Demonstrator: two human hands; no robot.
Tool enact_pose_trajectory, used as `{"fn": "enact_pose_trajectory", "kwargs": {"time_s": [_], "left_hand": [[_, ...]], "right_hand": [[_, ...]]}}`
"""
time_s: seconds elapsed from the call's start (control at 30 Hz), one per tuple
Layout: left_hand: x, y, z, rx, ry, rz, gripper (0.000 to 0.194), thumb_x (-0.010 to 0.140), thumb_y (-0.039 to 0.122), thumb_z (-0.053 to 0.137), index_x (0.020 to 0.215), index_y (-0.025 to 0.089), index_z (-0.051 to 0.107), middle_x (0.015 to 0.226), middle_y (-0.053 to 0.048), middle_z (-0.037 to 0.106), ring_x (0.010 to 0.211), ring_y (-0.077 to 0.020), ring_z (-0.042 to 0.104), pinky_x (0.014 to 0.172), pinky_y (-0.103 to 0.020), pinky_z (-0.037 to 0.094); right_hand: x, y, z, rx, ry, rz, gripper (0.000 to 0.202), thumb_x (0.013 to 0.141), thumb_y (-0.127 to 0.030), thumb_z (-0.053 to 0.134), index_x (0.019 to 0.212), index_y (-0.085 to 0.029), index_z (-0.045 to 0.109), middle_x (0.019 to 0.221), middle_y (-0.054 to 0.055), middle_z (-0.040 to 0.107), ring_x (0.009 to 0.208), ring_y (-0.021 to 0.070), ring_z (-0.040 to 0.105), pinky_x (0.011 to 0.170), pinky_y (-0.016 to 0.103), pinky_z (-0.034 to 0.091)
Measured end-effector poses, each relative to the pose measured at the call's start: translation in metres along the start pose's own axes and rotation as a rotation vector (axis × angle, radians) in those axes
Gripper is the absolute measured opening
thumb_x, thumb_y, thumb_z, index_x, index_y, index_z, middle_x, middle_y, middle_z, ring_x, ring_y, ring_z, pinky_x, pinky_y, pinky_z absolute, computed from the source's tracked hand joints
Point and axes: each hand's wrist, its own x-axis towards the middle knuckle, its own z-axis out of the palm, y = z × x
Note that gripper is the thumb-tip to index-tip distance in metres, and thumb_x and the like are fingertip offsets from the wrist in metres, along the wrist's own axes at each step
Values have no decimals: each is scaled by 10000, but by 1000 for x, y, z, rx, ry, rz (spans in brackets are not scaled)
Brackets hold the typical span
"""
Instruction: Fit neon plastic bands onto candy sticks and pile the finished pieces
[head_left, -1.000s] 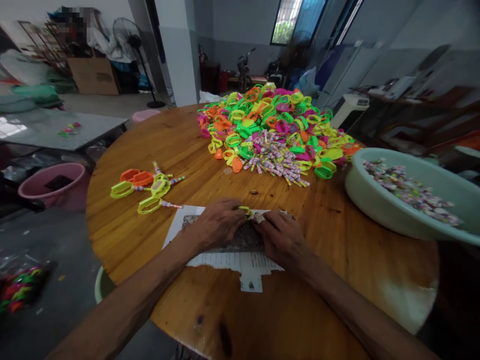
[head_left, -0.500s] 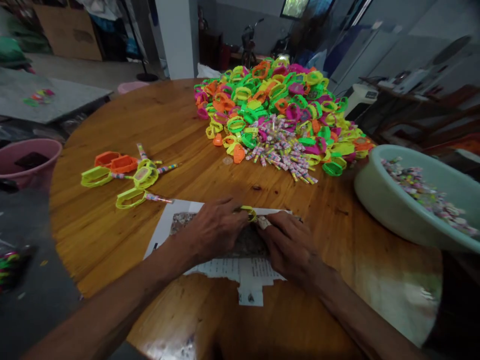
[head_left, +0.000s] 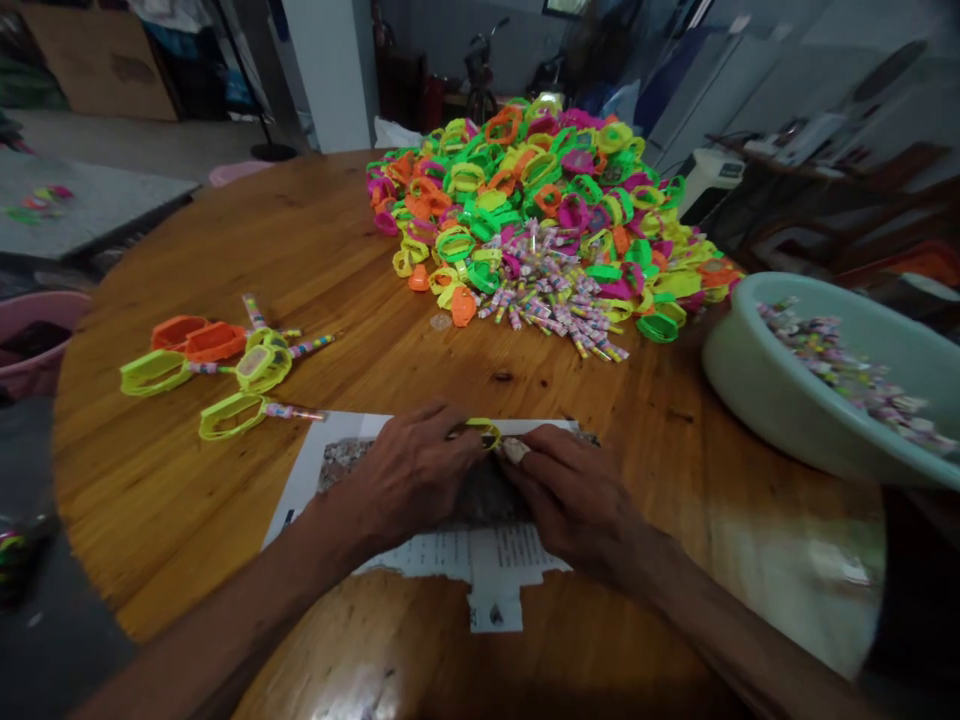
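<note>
Yellow band between my two hands, over the speckled slab

I have both hands together over a grey speckled slab [head_left: 341, 458], which lies on a sheet of white paper [head_left: 495, 605] on the round wooden table [head_left: 150, 500]. My left hand [head_left: 420, 465] comes in from eight o'clock, fingers curled and closed on a yellow band [head_left: 484, 430], whose loop pokes out at three o'clock from my fingertips. My right hand [head_left: 577, 480] comes in from four o'clock, its fingers bent in close to the band; a pale bit [head_left: 514, 450] shows at their tips, too blurred to name, and I cannot tell what this hand grips. The paper's torn, printed edge sticks out toward six o'clock.

At ten o'clock from the slab lie orange pieces [head_left: 214, 340] and yellow bands, some with striped wrapped sticks [head_left: 311, 345] attached. Toward twelve and one o'clock rises a big heap of green, yellow, orange and pink bands [head_left: 540, 190], with a pile of wrapped sticks [head_left: 555, 300] on its near side. Between two and three o'clock stands a pale green basin [head_left: 750, 400] holding many small wrapped pieces [head_left: 847, 365]
</note>
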Motion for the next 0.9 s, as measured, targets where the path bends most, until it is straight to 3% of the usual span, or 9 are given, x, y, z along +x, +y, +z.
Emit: {"fn": "enact_pose_trajectory", "kwargs": {"time_s": [0.07, 0.17, 0.27, 0.37, 0.57, 0.73, 0.9], "left_hand": [[-1, 2, -1, 24, -6, -9, 206, 964, 142, 460, 940, 169, 662, 881, -77, 644, 822, -196, 586, 713, -328, 503], [-1, 5, -1, 44, -23, -61, 199, 991, 205, 443, 984, 175, 640, 925, -82, 650, 873, -215, 599, 759, -362, 514], [1, 10, -3, -29, 0, -211, 198, 990, 290, 468, 1081, 152, 577, 951, -91, 658, 897, -232, 624, 767, -378, 520], [8, 17, -4, -97, -5, -395, 323, 987, 384, 469, 1190, 136, 509, 979, -99, 663, 900, -239, 644, 760, -374, 521], [28, 27, -5, 88, -240, -593, 455, 978, 564, 370, 896, 184, 607, 891, -117, 640, 865, -305, 634, 766, -452, 484], [30, 25, -1, 28, -235, -601, 429, 991, 535, 338, 898, 206, 596, 920, -100, 652, 909, -299, 611, 838, -486, 447], [25, 20, 5, -3, -228, -596, 394, 979, 528, 362, 907, 219, 595, 947, -88, 647, 953, -307, 585, 854, -506, 419]], "right_hand": [[-1, 1, 3, 73, 86, 45, 141, 943, -115, 534, 1033, -159, 633, 948, 81, 643, 877, 184, 578, 764, 350, 491], [-1, -2, 7, -21, 109, 58, 103, 936, -132, 550, 950, -141, 652, 906, 91, 637, 857, 202, 567, 761, 378, 476], [-1, -5, 9, -86, 94, 48, 135, 929, -111, 535, 887, -129, 662, 870, 98, 621, 831, 206, 546, 746, 382, 459], [-2, -6, 10, -78, 100, 64, 155, 931, -112, 525, 851, -133, 657, 841, 89, 601, 798, 198, 518, 716, 369, 434], [-4, -6, 10, -77, 74, 150, 192, 963, -179, 495, 840, -153, 641, 826, 74, 573, 791, 196, 504, 732, 375, 412], [1, -6, 3, -93, -19, 123, 242, 960, -149, 462, 778, -161, 620, 794, 74, 569, 752, 195, 493, 717, 373, 410], [7, -7, -3, -244, -88, -24, 180, 815, -78, 481, 814, -132, 653, 801, 116, 595, 725, 242, 503, 712, 422, 420]]}}
